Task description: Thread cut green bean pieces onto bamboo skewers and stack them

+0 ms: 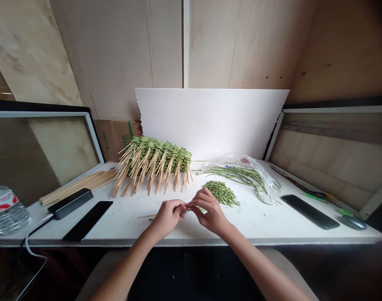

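My left hand and my right hand meet above the front middle of the white table. The left fingers are curled closed, and a thin stick and a bit of green show beside them. My right thumb and fingers pinch at the left fingertips; what they hold is too small to tell. Just behind my right hand lies a pile of short green bean pieces. Further back on the left, skewers threaded with green pieces are stacked, their bare ends pointing forward.
Bare sticks, a black box, a phone and a bottle are at left. Long beans in a plastic bag, a dark phone and a mouse are at right. A white board stands behind.
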Tool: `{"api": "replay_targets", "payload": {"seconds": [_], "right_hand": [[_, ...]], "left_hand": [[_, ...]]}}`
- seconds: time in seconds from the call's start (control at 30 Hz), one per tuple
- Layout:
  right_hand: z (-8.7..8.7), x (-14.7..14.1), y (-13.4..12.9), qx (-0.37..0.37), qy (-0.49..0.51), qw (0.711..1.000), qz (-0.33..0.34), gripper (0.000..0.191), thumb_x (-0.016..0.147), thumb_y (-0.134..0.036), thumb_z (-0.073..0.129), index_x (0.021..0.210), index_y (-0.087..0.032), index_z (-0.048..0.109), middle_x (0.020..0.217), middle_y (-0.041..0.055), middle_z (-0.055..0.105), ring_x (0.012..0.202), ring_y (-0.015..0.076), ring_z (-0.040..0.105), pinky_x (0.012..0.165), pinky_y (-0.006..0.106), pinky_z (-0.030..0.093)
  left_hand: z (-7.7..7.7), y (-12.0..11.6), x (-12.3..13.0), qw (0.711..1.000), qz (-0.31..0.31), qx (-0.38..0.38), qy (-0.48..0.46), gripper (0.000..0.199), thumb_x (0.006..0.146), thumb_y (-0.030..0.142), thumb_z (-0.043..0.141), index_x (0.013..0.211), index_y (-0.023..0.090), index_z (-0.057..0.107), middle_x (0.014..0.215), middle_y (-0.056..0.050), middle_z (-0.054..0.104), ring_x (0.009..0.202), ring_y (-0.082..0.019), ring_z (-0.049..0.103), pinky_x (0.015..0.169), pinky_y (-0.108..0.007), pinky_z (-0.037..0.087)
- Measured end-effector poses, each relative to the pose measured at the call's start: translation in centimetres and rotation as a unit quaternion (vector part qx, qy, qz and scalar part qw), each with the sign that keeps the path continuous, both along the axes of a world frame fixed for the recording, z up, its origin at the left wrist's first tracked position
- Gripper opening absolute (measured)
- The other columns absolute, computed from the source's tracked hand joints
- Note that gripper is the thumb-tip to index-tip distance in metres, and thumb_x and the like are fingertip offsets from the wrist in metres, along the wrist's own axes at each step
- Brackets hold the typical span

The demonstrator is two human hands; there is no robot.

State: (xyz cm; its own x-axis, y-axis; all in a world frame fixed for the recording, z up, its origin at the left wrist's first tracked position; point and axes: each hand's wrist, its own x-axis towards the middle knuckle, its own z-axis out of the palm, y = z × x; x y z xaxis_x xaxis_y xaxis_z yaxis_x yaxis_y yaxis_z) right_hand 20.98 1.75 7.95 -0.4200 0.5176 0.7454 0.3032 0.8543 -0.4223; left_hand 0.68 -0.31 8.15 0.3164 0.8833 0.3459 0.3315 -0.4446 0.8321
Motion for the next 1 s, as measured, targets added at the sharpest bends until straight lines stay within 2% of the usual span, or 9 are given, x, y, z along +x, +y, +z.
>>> {"api": "replay_targets", "payload": {"seconds": [0.17, 0.3, 0.47, 0.53, 0.6, 0.67, 0.77, 0.9, 1.0], "right_hand": [[-0.5, -0.7, -0.5, -0.04, 0.065, 0.997, -0.013, 0.019, 0.096, -0.022, 0.061, 0.083, -0.027, 0.074, 0.078, 0.0057, 0.068, 0.087, 0.0264, 0.057, 0.081, 0.043, 0.049], [-1.0, -1.4, -0.9, -0.107, 0.15, 0.983, -0.022, 0.02, 0.094, -0.034, 0.067, 0.078, -0.025, 0.073, 0.075, 0.005, 0.066, 0.08, 0.0239, 0.059, 0.079, 0.04, 0.048], [-1.9, -2.1, -0.8, -0.225, 0.267, 0.937, 0.023, 0.023, 0.086, -0.044, 0.077, 0.077, -0.023, 0.073, 0.076, 0.0035, 0.065, 0.074, 0.0213, 0.06, 0.07, 0.035, 0.049], [-1.9, -1.8, -0.4, -0.269, 0.312, 0.911, 0.0, 0.023, 0.083, -0.045, 0.078, 0.08, -0.023, 0.072, 0.079, 0.0036, 0.067, 0.072, 0.0204, 0.06, 0.066, 0.034, 0.049], [-1.6, -0.9, 0.4, -0.278, 0.319, 0.905, -0.043, 0.024, 0.083, -0.046, 0.079, 0.086, -0.022, 0.075, 0.085, 0.0054, 0.071, 0.076, 0.0217, 0.062, 0.068, 0.036, 0.051], [-1.2, 0.4, 1.5, -0.256, 0.259, 0.929, -0.069, 0.028, 0.084, -0.05, 0.077, 0.092, -0.023, 0.079, 0.094, 0.0085, 0.075, 0.086, 0.0254, 0.065, 0.074, 0.039, 0.052], [-1.2, 2.5, 3.3, -0.176, 0.105, 0.969, -0.138, 0.033, 0.089, -0.056, 0.072, 0.091, -0.024, 0.082, 0.091, 0.0098, 0.074, 0.095, 0.0303, 0.062, 0.083, 0.045, 0.05], [-2.5, 4.1, 4.8, -0.137, -0.072, 0.965, -0.212, 0.035, 0.095, -0.053, 0.064, 0.089, -0.023, 0.083, 0.087, 0.011, 0.072, 0.092, 0.0317, 0.058, 0.083, 0.045, 0.046], [-3.2, 4.3, 4.9, -0.114, -0.139, 0.96, -0.214, 0.023, 0.094, -0.041, 0.069, 0.088, -0.024, 0.083, 0.086, 0.0101, 0.072, 0.092, 0.0313, 0.057, 0.08, 0.042, 0.046]], "left_hand": [[-0.2, -0.3, 0.8, 1.0, -0.008, 0.028, -0.004, 0.027, 0.09, 0.015, 0.048, 0.066, 0.017, 0.06, 0.067, -0.002, 0.061, 0.062, -0.013, 0.054, 0.062, -0.024, 0.042], [-0.3, -0.4, 1.3, 0.998, -0.023, -0.001, -0.066, 0.022, 0.084, 0.011, 0.048, 0.066, 0.016, 0.059, 0.067, -0.001, 0.06, 0.06, -0.012, 0.053, 0.06, -0.023, 0.043], [-0.5, -0.2, 1.6, 0.99, -0.052, -0.04, -0.127, 0.019, 0.087, 0.018, 0.054, 0.071, 0.015, 0.063, 0.064, 0.0, 0.058, 0.057, -0.011, 0.051, 0.057, -0.023, 0.043], [-0.5, -0.1, 1.5, 0.986, -0.071, -0.048, -0.144, 0.022, 0.091, 0.025, 0.056, 0.074, 0.015, 0.063, 0.064, 0.0, 0.058, 0.055, -0.011, 0.05, 0.055, -0.023, 0.043], [-0.3, 0.0, 1.3, 0.984, -0.081, -0.055, -0.151, 0.031, 0.097, 0.035, 0.056, 0.076, 0.015, 0.063, 0.065, -0.001, 0.058, 0.054, -0.011, 0.05, 0.056, -0.024, 0.043], [0.0, 0.1, 0.9, 0.985, -0.074, -0.056, -0.144, 0.04, 0.101, 0.046, 0.052, 0.081, 0.014, 0.064, 0.066, -0.001, 0.057, 0.053, -0.01, 0.049, 0.056, -0.024, 0.041], [0.2, 0.4, 0.5, 0.989, -0.043, -0.058, -0.128, 0.049, 0.101, 0.056, 0.051, 0.088, 0.012, 0.069, 0.068, -0.001, 0.056, 0.054, -0.009, 0.044, 0.054, -0.024, 0.036], [-0.4, 0.9, 0.1, 0.992, -0.032, -0.059, -0.107, 0.053, 0.1, 0.058, 0.052, 0.098, 0.011, 0.075, 0.078, -0.005, 0.061, 0.059, -0.01, 0.043, 0.059, -0.025, 0.039], [-0.8, 1.1, 0.0, 0.994, -0.043, -0.051, -0.088, 0.049, 0.1, 0.055, 0.054, 0.107, 0.013, 0.077, 0.093, -0.009, 0.067, 0.068, -0.013, 0.052, 0.069, -0.028, 0.046]]}}
